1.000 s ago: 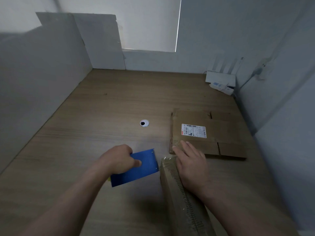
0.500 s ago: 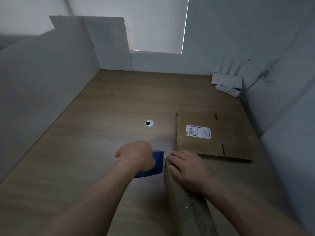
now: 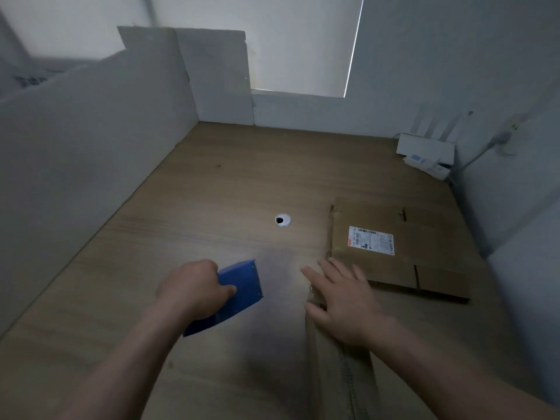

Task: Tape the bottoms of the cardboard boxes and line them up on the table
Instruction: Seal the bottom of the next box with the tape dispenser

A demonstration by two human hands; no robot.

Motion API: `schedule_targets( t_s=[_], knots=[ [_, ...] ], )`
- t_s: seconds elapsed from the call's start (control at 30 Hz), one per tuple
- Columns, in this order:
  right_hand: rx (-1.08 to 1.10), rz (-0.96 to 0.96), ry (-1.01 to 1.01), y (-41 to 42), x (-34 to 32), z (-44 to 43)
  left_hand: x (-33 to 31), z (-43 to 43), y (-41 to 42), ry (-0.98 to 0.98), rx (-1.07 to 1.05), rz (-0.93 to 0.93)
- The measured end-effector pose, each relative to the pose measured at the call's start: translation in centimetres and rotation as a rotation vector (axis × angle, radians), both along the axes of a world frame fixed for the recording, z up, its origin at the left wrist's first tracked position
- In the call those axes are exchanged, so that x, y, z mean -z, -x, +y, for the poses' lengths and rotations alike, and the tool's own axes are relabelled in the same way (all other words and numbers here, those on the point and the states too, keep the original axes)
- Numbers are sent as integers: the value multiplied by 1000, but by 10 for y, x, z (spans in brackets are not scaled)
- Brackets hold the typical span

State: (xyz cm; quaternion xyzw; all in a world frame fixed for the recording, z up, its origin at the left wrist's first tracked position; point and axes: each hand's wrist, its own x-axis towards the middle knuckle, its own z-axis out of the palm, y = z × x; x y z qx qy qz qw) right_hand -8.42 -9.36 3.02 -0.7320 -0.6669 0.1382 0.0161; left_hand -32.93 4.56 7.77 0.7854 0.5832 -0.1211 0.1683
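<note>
Left hand: the left hand [image 3: 194, 291] is curled around the near end of a blue tape dispenser [image 3: 242, 284], thumb on its top face, holding it low over the counter [image 3: 212, 192]. I cannot tell whether the dispenser touches the wood.
Right hand: the right hand [image 3: 344, 301] lies flat with its fingers straight and spread, palm down on the far end of the near box [image 3: 342, 377]. It grips nothing. The forefinger reaches past the box's far corner and the thumb lies at its left edge.
Near box: brown cardboard, at the lower middle, running from under the right hand toward the camera. A dark seam line runs lengthwise along its top face. It is just right of the dispenser and apart from it.
Flat box: a folded, flattened box [image 3: 430, 268] lies on the counter just beyond the right hand, at the right side. A white shipping label [image 3: 371, 240] with a barcode sits on its upper face, and flap slits show at its near and far edges.
Counter: wood grain, with a round metal cable hole [image 3: 282, 220] near the middle, left of the flat box.
Surroundings: white panels [image 3: 91, 153] wall in the left side and the back. A white router [image 3: 424, 145] and a power strip [image 3: 427, 163] sit in the far right corner. A pale window blind [image 3: 303, 40] hangs behind.
</note>
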Motion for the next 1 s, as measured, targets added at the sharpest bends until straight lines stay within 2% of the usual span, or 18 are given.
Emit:
schedule_targets(
  t_s=[0.1,0.37,0.5,0.73,1.0],
  knots=[
    [-14,30,41,-1,-3,1,2,-3,0,6,-21,-46],
    [255,61,32,12,-3,18,6,-8,0,-51,9,-78],
    [319,80,28,19,2,19,11,-9,6,-114,32,-98],
    [356,67,30,19,5,15,79,-22,22,-275,90,-144],
    [376,9,-16,21,9,17,161,-45,44,-243,72,-88]
  ],
)
